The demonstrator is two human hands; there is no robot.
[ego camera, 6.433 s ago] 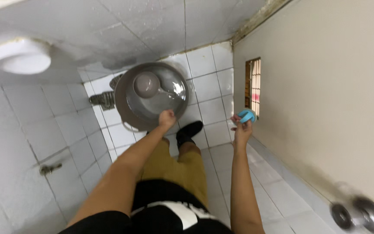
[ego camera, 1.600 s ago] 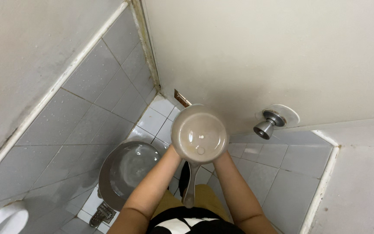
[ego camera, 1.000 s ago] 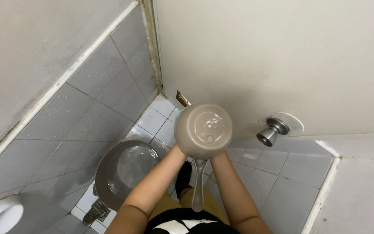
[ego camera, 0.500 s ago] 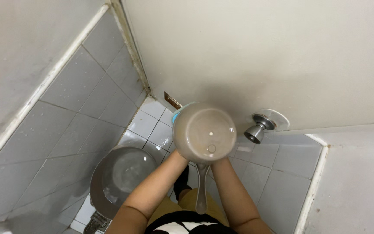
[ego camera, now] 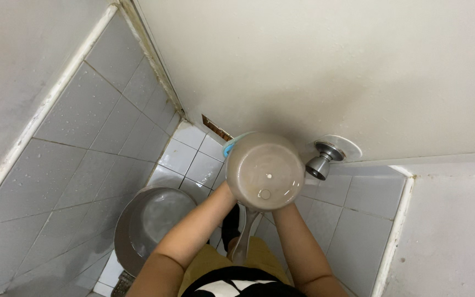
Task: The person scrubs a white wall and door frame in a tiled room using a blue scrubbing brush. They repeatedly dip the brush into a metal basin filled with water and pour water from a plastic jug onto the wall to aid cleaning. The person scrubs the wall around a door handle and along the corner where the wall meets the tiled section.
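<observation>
Head view, looking straight down: I see both forearms raised toward me, holding a grey-brown plastic dipper (ego camera: 263, 171) with its open mouth facing up at the camera. A little water sits in its bottom. Its long handle (ego camera: 242, 236) hangs down between the 2 forearms.

My left hand (ego camera: 227, 190) meets the dipper's lower-left rim and my right hand (ego camera: 281, 208) meets its lower-right; the bowl hides the fingers of both, so I cannot tell how they are set. A blue scrubber (ego camera: 231, 147) peeks out past the dipper's upper-left rim, touching it.

The dipper sits close in front of the cream door (ego camera: 314, 66), and its right rim is just beside the metal door knob (ego camera: 320, 162), so room on that side is tight. To the left, the grey tiled wall (ego camera: 78, 143) meets the door at a grimy corner. Below and left of the dipper, well apart from it, a round metal basin (ego camera: 149, 223) stands on the tiled floor (ego camera: 191, 159), its near rim partly covered by my left forearm. A white ledge (ego camera: 397, 231) borders the tiles at right.
</observation>
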